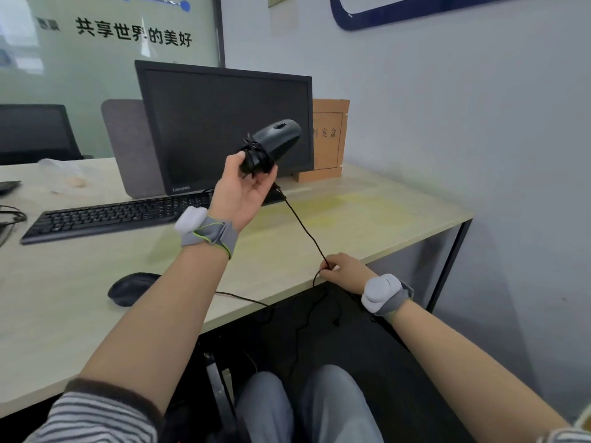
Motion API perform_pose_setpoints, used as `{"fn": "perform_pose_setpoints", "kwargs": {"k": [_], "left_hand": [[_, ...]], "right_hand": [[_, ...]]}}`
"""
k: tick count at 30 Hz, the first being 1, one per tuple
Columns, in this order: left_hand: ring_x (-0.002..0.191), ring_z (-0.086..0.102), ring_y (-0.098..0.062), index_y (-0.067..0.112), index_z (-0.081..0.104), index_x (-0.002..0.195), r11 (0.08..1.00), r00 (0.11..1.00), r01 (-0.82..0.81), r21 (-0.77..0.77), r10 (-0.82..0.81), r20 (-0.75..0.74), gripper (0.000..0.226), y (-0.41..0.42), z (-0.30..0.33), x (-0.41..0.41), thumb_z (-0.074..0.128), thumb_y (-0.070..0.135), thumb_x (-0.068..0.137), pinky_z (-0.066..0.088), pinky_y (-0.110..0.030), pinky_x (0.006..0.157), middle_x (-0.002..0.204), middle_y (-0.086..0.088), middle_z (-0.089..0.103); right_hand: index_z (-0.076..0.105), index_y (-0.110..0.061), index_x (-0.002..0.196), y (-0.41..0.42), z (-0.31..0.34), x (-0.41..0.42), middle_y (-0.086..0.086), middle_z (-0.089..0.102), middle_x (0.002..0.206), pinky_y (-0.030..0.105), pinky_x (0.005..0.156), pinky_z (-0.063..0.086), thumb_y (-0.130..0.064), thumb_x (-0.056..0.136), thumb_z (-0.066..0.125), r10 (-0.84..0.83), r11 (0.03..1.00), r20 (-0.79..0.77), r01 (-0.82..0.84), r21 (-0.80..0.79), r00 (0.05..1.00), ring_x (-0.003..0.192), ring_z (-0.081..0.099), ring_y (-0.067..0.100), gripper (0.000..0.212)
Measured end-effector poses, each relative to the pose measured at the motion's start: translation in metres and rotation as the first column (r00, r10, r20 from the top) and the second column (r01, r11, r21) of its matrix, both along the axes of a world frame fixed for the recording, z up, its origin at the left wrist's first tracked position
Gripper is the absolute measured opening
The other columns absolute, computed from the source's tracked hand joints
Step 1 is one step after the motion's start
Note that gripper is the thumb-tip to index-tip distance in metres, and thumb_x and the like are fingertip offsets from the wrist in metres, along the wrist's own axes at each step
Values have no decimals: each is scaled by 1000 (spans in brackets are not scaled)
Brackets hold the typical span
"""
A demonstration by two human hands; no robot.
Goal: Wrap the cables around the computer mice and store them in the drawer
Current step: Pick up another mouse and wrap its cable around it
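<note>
At the far left, a black mesh-backed chair (35,129) stands behind the pale wood-grain bench (367,219). A flat black keyboard (112,215) with low matte keys lies across the bench, and behind it stands a square black monitor (224,123) with a dark screen, in front of a grey felt-like panel (128,145).

Nearer the front edge, a second black mouse (131,287), rounded and smooth, lies on the bench beside the left forearm; its thin cable (243,298) runs off to the right, over the bench edge.

The left hand (240,190) is raised above the bench in front of the monitor, palm towards the camera. Its grip is closed on the rear end of a black computer mouse (271,143), a glossy oval shell tilted with its scroll wheel uppermost. Several loops of thin black cord (256,155) are bunched around the held end. A grey fabric wristband (209,231) with a rounded white pod sits on that wrist.

From the wrapped bundle, the mouse's cable (303,228) runs taut, down and to the right, to the right hand (343,270), which rests at the bench's front edge. Its grip is pinched narrow on the cable; beyond the fingers the slack drops below the bench. That wrist carries a matching band (385,294).

Behind the monitor's right side stands a brown cardboard file box (329,139).
</note>
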State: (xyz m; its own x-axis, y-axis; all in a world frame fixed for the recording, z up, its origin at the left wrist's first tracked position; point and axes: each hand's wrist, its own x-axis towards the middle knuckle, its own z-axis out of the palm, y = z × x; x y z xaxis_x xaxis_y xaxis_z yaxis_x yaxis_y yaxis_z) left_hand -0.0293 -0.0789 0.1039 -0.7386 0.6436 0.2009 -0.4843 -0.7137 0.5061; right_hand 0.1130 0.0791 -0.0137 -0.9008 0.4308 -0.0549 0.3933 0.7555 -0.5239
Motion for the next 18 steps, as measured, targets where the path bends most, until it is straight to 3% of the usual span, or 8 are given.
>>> {"fn": "perform_pose_setpoints", "kwargs": {"k": [4, 8, 10, 12, 15, 18], "left_hand": [[84, 56, -19, 1, 54, 96, 990, 994, -100, 99, 96, 46, 20, -24, 8, -23, 47, 19, 94, 49, -38, 94, 97, -13, 58], [85, 54, -18, 1, 54, 97, 970, 975, -181, 159, 157, 154, 19, -48, 4, -49, 49, 18, 93, 49, -37, 91, 100, -13, 57], [85, 55, -18, 2, 55, 97, 970, 971, -202, 133, 180, 157, 18, -54, -1, -55, 49, 19, 93, 49, -36, 94, 101, -12, 57], [86, 56, -18, 2, 54, 97, 976, 971, -203, 75, 190, 147, 18, -54, -5, -56, 49, 19, 93, 48, -38, 94, 98, -12, 58], [88, 57, -18, 2, 54, 95, 985, 978, -175, -13, 175, 117, 18, -45, -12, -52, 49, 19, 94, 47, -40, 97, 95, -11, 59], [87, 56, -18, 3, 54, 94, 988, 988, -127, -87, 133, 76, 17, -35, -17, -45, 49, 19, 94, 50, -40, 90, 94, -12, 59]], "right_hand": [[64, -11, 98, 15, -10, 17, 9, 63, 103, 34, 85, 44, -35, 92, 52, -5, 998, -58, 2, -64, 998, 96, 59, 25, 28], [68, -21, 98, 29, -17, 32, 4, 69, 95, 34, 84, 46, -42, 91, 52, -79, 987, -54, 71, -143, 995, 97, 62, 28, 27], [70, -22, 99, 33, -19, 32, 10, 68, 94, 35, 82, 46, -38, 92, 52, -85, 987, 20, 87, -132, 996, 98, 61, 34, 25], [71, -24, 92, 31, -20, 29, 10, 70, 96, 32, 83, 46, -37, 93, 50, -87, 990, 68, 94, -108, 994, 96, 62, 31, 25], [68, -30, 75, 25, -19, 21, -5, 65, 79, 20, 68, 40, -38, 94, 48, -90, 991, 26, 92, -100, 996, 80, 60, 16, 28], [55, -30, 58, 20, -17, 13, -1, 54, 63, 29, 62, 35, -31, 97, 45, -75, 994, -56, 71, -84, 996, 65, 51, 16, 40]]}}
